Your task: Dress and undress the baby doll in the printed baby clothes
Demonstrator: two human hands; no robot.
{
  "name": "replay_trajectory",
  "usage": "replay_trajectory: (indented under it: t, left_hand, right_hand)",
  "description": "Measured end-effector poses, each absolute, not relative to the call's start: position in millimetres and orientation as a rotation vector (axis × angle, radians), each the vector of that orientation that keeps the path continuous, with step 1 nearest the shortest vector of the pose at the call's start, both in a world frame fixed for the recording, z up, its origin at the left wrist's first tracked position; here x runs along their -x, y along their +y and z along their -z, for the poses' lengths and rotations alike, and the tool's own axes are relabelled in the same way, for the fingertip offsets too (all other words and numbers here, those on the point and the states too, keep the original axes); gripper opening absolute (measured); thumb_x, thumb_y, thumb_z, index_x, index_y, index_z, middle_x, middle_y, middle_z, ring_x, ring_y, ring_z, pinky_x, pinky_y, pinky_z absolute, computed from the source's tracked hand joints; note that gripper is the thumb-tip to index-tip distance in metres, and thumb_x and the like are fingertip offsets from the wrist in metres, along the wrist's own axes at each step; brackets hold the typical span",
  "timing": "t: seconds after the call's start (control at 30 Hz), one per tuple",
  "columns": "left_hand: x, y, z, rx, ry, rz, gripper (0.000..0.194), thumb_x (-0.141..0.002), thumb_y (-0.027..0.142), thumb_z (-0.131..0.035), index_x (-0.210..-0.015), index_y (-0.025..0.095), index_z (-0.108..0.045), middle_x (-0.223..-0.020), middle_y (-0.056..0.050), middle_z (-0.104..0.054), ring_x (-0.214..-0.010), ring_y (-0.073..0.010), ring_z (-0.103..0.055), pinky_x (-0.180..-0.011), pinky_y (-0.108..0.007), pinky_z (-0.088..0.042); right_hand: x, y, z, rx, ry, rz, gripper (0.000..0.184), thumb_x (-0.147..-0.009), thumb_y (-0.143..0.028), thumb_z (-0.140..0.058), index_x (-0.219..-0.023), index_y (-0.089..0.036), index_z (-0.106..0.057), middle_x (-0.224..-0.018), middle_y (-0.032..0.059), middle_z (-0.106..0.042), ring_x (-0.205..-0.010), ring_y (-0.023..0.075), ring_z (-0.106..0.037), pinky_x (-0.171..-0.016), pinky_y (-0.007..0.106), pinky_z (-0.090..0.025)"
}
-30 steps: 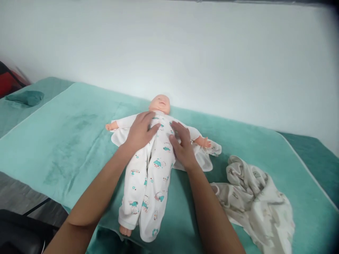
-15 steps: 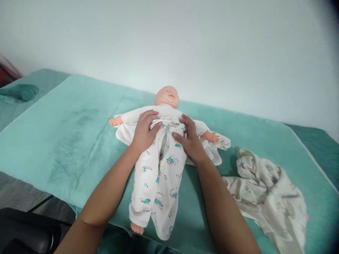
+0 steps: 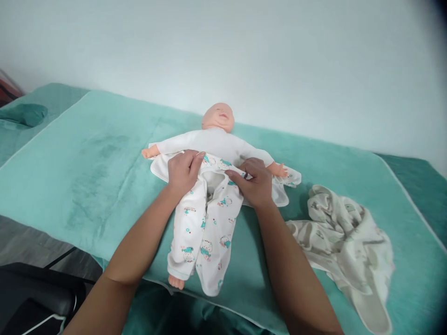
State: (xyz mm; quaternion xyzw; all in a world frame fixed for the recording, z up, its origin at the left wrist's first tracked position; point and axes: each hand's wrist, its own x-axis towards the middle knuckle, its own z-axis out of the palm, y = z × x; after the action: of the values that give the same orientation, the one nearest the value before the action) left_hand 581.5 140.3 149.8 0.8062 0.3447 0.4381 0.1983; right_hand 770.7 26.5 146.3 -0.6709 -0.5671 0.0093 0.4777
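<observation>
Evidently the white printed trousers (image 3: 223, 218) lie over the lower half of the doll (image 3: 216, 142), their waistband drawn across its belly and a split gap showing just below the band. From one leg a bare foot (image 3: 176, 282) sticks out; whether the other foot lies inside the second leg, I cannot tell.

The left hand (image 3: 183, 172) is closed on one side of the waistband, thumb on top and fingers curled under. The right hand (image 3: 257, 184) pinches the opposite side, its thumb laid along the band and its fingertips partly hidden.

The doll is on its back, head toward the wall (image 3: 244, 56) and feet toward the person, arms stretched out sideways. Its chest and sleeves are plain white; I cannot tell clothing from cloth body there. Beneath its arms a white garment (image 3: 281, 196) is spread, showing at both sides, with a printed sleeve end just beyond the doll's hand on the person's right.

Farther to the right, near the right forearm, an off-white patterned cloth (image 3: 349, 246) lies crumpled. All of this rests on a bed with a pale green cover (image 3: 104, 186), darker green fabric showing at its right end. Low on the left are a black chair-like object (image 3: 38, 288) and grey floor (image 3: 31, 237).
</observation>
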Motion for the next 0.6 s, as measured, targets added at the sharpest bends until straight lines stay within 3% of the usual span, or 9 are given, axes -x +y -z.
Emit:
replay_trajectory:
  t: [0.1, 0.17, 0.23, 0.3, 0.37, 0.43, 0.6]
  left_hand:
    - [-568, 140, -152, -2.155, 0.988, -1.09, 0.05, -0.101, 0.063, -0.043, -0.077, 0.023, -0.062, -0.062, 0.001, -0.055, -0.064, -0.0154, -0.055, -0.067, -0.03, -0.042]
    - [-550, 142, -152, -2.028, 0.973, -0.946, 0.046, -0.097, 0.062, -0.05, -0.077, 0.023, -0.063, -0.064, 0.002, -0.057, -0.065, -0.0152, -0.054, -0.066, -0.029, -0.043]
    - [-529, 144, -151, -1.88, 0.87, -0.758, 0.039, -0.091, 0.061, -0.061, -0.087, 0.023, -0.068, -0.077, 0.0, -0.064, -0.072, -0.0159, -0.058, -0.068, -0.028, -0.046]
    - [-510, 144, -150, -1.78, 0.713, -0.584, 0.039, -0.082, 0.056, -0.074, -0.104, 0.024, -0.069, -0.099, -0.003, -0.07, -0.087, -0.0182, -0.063, -0.076, -0.028, -0.051]
    - [-498, 141, -147, -1.744, 0.61, -0.504, 0.052, -0.073, 0.047, -0.084, -0.117, 0.026, -0.066, -0.116, -0.005, -0.068, -0.102, -0.0204, -0.063, -0.085, -0.028, -0.052]
    - [-494, 136, -142, -1.729, 0.63, -0.533, 0.055, -0.07, 0.042, -0.085, -0.117, 0.025, -0.064, -0.114, -0.004, -0.067, -0.1, -0.0193, -0.062, -0.084, -0.027, -0.05]
    - [-507, 117, -141, -1.921, 0.83, -0.771, 0.019, -0.075, 0.027, -0.073, -0.086, 0.02, -0.059, -0.087, 0.001, -0.061, -0.079, -0.0143, -0.054, -0.073, -0.026, -0.043]
  right_hand:
    - [-780, 10, -149, 1.696, -1.435, -0.344, 0.055, -0.087, -0.068, -0.066, -0.06, -0.023, -0.049, -0.059, -0.0023, -0.048, -0.064, 0.018, -0.048, -0.072, 0.036, -0.046]
    - [-784, -5, -149, 1.691, -1.476, -0.606, 0.047, -0.08, -0.068, -0.074, -0.084, -0.022, -0.065, -0.079, -0.0001, -0.064, -0.077, 0.0209, -0.058, -0.074, 0.035, -0.048]
    - [-784, -18, -148, 1.691, -1.494, -0.738, 0.067, -0.065, -0.063, -0.088, -0.114, -0.023, -0.066, -0.11, 0.0038, -0.069, -0.099, 0.026, -0.063, -0.083, 0.036, -0.051]
    - [-779, -26, -145, 1.725, -1.467, -0.723, 0.086, -0.055, -0.057, -0.095, -0.125, -0.024, -0.06, -0.124, 0.007, -0.065, -0.111, 0.0294, -0.061, -0.09, 0.039, -0.051]
    - [-772, -28, -142, 1.76, -1.435, -0.653, 0.078, -0.056, -0.055, -0.095, -0.118, -0.023, -0.061, -0.119, 0.0072, -0.066, -0.108, 0.0292, -0.061, -0.09, 0.039, -0.049]
    - [-766, -26, -140, 1.777, -1.437, -0.609, 0.062, -0.06, -0.054, -0.092, -0.104, -0.022, -0.063, -0.102, 0.0044, -0.068, -0.094, 0.0262, -0.061, -0.082, 0.036, -0.048]
    - [-753, -25, -139, 1.727, -1.462, -0.49, 0.025, -0.07, -0.035, -0.077, -0.079, -0.023, -0.058, -0.075, -0.0004, -0.063, -0.076, 0.0207, -0.055, -0.07, 0.031, -0.039]
